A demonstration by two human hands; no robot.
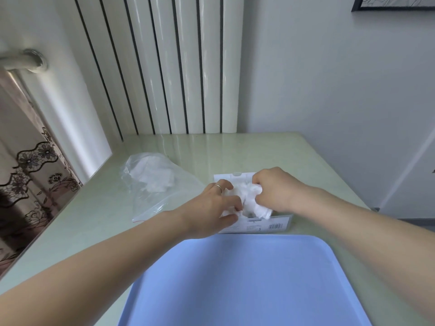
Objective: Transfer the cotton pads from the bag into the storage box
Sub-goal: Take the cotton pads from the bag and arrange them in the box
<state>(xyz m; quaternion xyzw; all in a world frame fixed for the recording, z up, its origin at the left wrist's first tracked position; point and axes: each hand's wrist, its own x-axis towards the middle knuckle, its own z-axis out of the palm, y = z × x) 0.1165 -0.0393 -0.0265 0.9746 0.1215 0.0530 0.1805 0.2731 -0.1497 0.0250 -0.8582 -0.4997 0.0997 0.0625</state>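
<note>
Both hands are working over the storage box point(253, 222), which is sitting on the table point(235, 147) just past the blue tray point(247, 278). The left hand point(211, 208) is curling thumb and fingers around the left side of a white wad of cotton pads point(249, 198); the right hand point(275, 189) is pinching the right side of the same wad with bent fingers. The wad is sitting at or partly in the box opening; how deep is hidden by the hands. The bag point(155, 184), clear plastic, is lying flat to the left, near the box but apart from it, and holding more white pads. Handling judgement: pads are looking very light, soft and compressible, not fragile, but loose ones are likely shedding or slipping out of a bunch. Best hold is probably squeezing the stack from both sides rather than pinching one edge. The bag is looking limp and slick, so it likely needs one hand steadying its mouth while the other is reaching in.
</note>
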